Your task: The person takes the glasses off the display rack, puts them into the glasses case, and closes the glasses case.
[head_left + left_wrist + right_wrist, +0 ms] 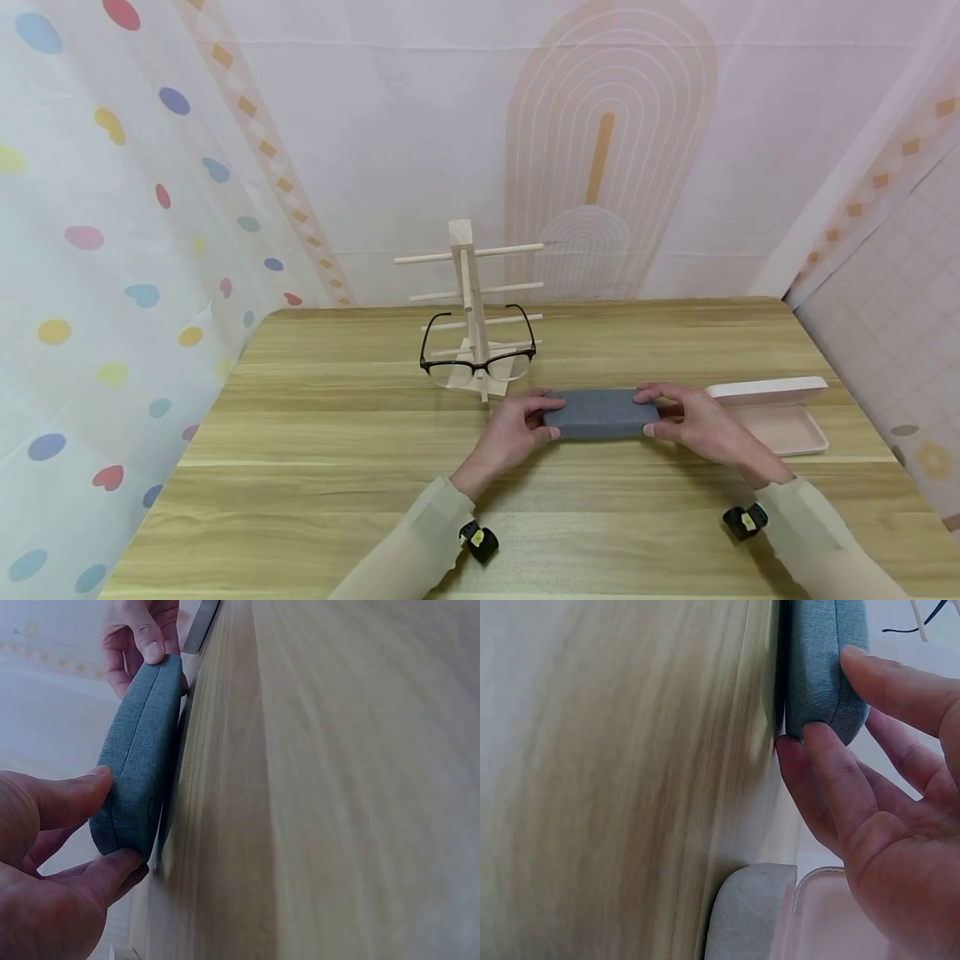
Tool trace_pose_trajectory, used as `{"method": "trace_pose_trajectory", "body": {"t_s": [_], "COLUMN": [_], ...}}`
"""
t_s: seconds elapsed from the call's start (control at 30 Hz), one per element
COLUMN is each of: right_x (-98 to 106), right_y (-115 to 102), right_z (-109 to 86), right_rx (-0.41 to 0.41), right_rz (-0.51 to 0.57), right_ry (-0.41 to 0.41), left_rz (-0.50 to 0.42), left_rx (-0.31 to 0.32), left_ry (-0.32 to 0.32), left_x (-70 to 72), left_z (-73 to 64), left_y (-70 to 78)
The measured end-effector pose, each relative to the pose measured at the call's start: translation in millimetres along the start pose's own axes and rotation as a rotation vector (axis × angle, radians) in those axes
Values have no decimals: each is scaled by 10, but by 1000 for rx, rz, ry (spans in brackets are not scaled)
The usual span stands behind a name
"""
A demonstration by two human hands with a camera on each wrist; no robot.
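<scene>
Here, a closed grey glasses case (601, 413), felt-textured, oblong with rounded ends, flat on the wooden table (315, 467) near its middle. Pinched at one end between thumb and fingers of the left hand (510, 435), at the other by the right hand (693, 422). Just beyond, an open pink case (780, 408); behind, black glasses (477, 357) on a wooden rack (469, 292).
</scene>
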State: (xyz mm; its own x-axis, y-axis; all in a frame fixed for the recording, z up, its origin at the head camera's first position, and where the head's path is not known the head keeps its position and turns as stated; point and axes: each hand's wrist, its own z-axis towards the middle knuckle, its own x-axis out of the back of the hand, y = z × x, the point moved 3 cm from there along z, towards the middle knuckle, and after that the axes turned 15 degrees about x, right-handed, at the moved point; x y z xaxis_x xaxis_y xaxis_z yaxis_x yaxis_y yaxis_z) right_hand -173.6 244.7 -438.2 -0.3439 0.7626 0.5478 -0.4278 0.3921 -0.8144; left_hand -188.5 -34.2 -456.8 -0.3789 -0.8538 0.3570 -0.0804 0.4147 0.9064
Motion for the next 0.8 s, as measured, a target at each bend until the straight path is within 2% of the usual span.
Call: {"method": "trace_pose_trajectory", "body": {"t_s": [0.17, 0.27, 0.57, 0.7, 0.8], "right_x": [-11, -23, -60, -61, -54], "right_y": [27, 28, -21, -20, -13], "right_z": [-14, -17, -12, -28, -51], "right_rx": [-32, -28, 60, 65, 61], "right_rz": [1, -19, -73, -66, -64], "right_ry": [13, 19, 44, 50, 54], "left_rz": [-22, -4, 101, 158, 176], "left_rx": [-2, -4, -5, -8, -5], "left_ry": [2, 15, 69, 96, 89], "left_x": [-15, -19, -29, -38, -49], "left_z": [-5, -4, -22, -32, -52], "left_y": [-12, -17, -5, -3, 7]}}
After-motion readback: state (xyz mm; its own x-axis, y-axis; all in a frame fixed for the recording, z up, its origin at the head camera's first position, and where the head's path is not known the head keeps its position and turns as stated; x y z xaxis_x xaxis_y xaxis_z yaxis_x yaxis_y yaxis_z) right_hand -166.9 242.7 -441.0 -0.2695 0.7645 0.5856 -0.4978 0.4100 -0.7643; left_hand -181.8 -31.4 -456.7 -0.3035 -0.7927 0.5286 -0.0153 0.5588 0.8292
